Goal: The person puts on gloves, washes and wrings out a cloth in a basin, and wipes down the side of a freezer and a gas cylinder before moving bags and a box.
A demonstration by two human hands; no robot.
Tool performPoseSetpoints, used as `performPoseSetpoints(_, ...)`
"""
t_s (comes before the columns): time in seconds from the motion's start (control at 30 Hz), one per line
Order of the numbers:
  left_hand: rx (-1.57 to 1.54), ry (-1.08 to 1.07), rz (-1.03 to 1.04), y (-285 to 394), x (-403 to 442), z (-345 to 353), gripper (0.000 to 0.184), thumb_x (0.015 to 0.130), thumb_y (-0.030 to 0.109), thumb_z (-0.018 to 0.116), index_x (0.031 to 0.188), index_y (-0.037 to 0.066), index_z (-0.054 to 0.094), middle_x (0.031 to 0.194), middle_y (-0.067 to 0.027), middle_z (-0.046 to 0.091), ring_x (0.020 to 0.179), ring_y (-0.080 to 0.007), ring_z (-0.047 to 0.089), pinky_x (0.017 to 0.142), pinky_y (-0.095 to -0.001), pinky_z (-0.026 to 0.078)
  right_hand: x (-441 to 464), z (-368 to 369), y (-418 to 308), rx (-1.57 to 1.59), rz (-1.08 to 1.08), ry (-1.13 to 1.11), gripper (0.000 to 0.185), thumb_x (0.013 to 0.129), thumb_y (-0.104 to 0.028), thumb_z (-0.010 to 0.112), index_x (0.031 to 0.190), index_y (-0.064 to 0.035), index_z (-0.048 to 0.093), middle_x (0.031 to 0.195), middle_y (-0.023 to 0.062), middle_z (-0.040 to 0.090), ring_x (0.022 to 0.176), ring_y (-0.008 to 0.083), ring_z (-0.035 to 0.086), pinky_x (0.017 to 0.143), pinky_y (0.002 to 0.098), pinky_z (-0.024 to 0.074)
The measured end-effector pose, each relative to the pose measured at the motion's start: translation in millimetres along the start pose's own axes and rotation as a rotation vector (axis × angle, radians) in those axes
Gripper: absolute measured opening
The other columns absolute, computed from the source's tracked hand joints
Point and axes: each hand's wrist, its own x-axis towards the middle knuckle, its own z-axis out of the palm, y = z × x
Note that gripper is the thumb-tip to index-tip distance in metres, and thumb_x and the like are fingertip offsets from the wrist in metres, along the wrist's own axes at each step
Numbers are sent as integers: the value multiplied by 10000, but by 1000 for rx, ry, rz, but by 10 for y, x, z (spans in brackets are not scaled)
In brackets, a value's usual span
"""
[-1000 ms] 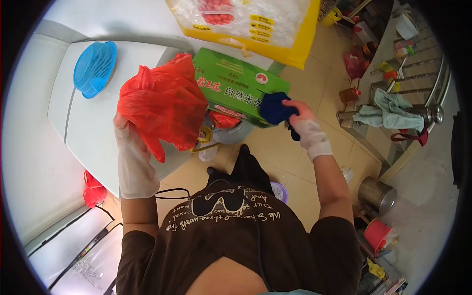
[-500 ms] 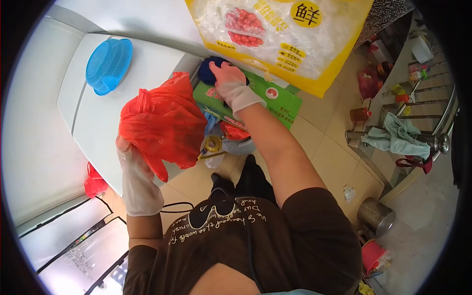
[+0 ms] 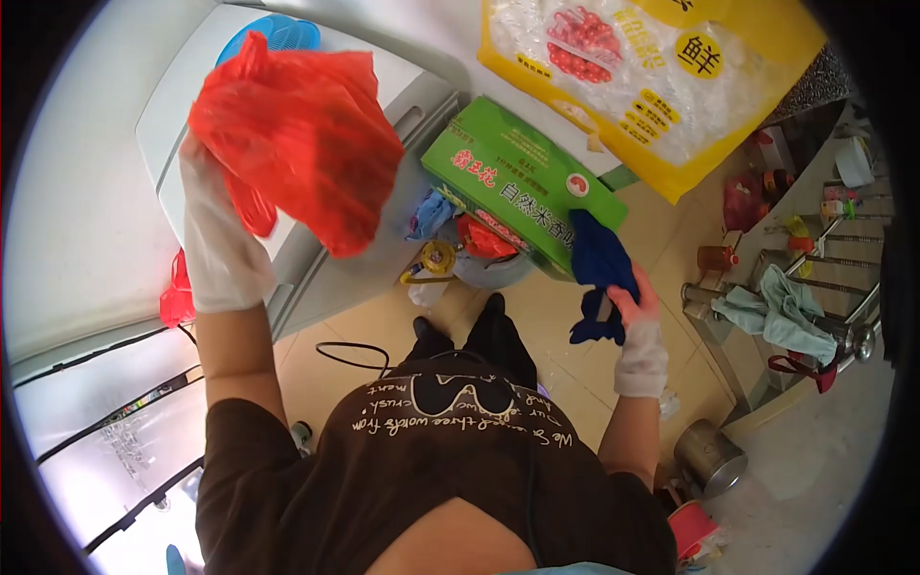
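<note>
My left hand (image 3: pixel 198 172), in a thin whitish glove, holds up a crumpled red plastic bag (image 3: pixel 307 144) over a white appliance top. Its fingers are mostly hidden behind the bag. On the right, my right hand (image 3: pixel 636 309), gloved the same way, is closed on a dark blue cloth (image 3: pixel 599 264) that hangs down in folds. The upper part of this cloth overlaps the right end of a long green box (image 3: pixel 513 172) with Chinese lettering.
A blue plastic basket (image 3: pixel 297 36) sits on the white appliance (image 3: pixel 168 144), partly behind the bag. A large yellow-and-clear bag (image 3: pixel 661 96) is beyond the box. Below the box are a bucket (image 3: pixel 498 271) and a yellow object (image 3: pixel 438 256). A metal rack (image 3: pixel 843 259) stands at right.
My right hand has lifted the blue cloth from the far left end of the green box and moved right and nearer to me. The red bag has moved up and left in view.
</note>
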Motion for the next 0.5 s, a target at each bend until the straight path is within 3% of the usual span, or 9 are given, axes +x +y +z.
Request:
performPoseSetpoints(0.03, 0, 0, -7, 50, 78, -101, 394, 975, 216, 446, 1278, -28, 511, 1228, -169, 576, 1098, -291, 590, 925, -401, 515, -125, -71, 176, 69, 40, 97, 507, 826, 35, 605, 1323, -28, 530, 1157, 74, 629, 1001, 140, 595, 887, 253, 474)
performPoseSetpoints(0.1, 168, 391, 1, 123, 232, -243, 403, 937, 231, 502, 1256, -14, 525, 1201, -156, 599, 1068, -279, 601, 902, -414, 518, -309, -131, 304, 205, 85, 249, 496, 828, 65, 622, 1310, -26, 547, 1103, 74, 658, 944, 135, 624, 871, 254, 495)
performPoseSetpoints(0.17, 475, 291, 86, 137, 253, -753, 402, 946, 213, 473, 1269, -23, 515, 1205, -165, 596, 1076, -289, 598, 916, -420, 513, -400, -134, 378, 205, 95, 317, 496, 834, 62, 619, 1315, -29, 542, 1103, 73, 657, 937, 134, 625, 868, 257, 498)
performPoseSetpoints(0.23, 638, 363, 86, 87, 250, -663, 395, 941, 128, 451, 1294, -43, 496, 1234, -184, 574, 1134, -299, 564, 994, -419, 471, -429, -151, 503, 208, 103, 382, 496, 840, 59, 615, 1321, -31, 537, 1103, 71, 657, 931, 134, 626, 865, 260, 500)
performPoseSetpoints(0.27, 638, 354, 80, 111, 240, -741, 395, 941, 128, 451, 1294, -43, 496, 1234, -184, 574, 1134, -299, 564, 994, -419, 471, -422, -153, 577, 282, 101, 432, 492, 844, 48, 623, 1322, -23, 532, 1096, 72, 659, 923, 135, 627, 863, 260, 501)
performPoseSetpoints(0.33, 207, 429, -113, 217, 197, -1011, 416, 912, 60, 500, 1312, -50, 470, 1254, -175, 560, 1183, -279, 528, 1043, -400, 431, -368, -158, 630, 356, 103, 486, 489, 848, 37, 631, 1323, -15, 527, 1089, 72, 661, 915, 137, 628, 860, 261, 502)
performPoseSetpoints(0.4, 228, 568, -159, 330, 14, -1110, 491, 894, 68, 562, 1355, -37, 427, 1284, -162, 535, 1216, -244, 503, 1055, -373, 400, -270, -100, 594, 372, 124, 637, 478, 853, -6, 660, 1312, 1, 527, 1049, 70, 665, 895, 139, 629, 851, 263, 506)
performPoseSetpoints(0.47, 515, 453, -230, 538, -223, -1366, 515, 911, 128, 574, 1375, -27, 411, 1287, -151, 535, 1211, -231, 510, 1032, -368, 400, -158, -63, 550, 411, 149, 648, 473, 853, -33, 678, 1302, 7, 534, 1040, 70, 667, 899, 141, 630, 852, 262, 504)
performPoseSetpoints(0.5, 697, 551, -201, 622, -365, -1312, 509, 912, 139, 580, 1368, -27, 427, 1276, -142, 543, 1211, -225, 510, 1019, -366, 404, -104, -37, 531, 450, 170, 662, 471, 852, -60, 695, 1291, 13, 540, 1031, 69, 670, 903, 144, 631, 853, 261, 503)
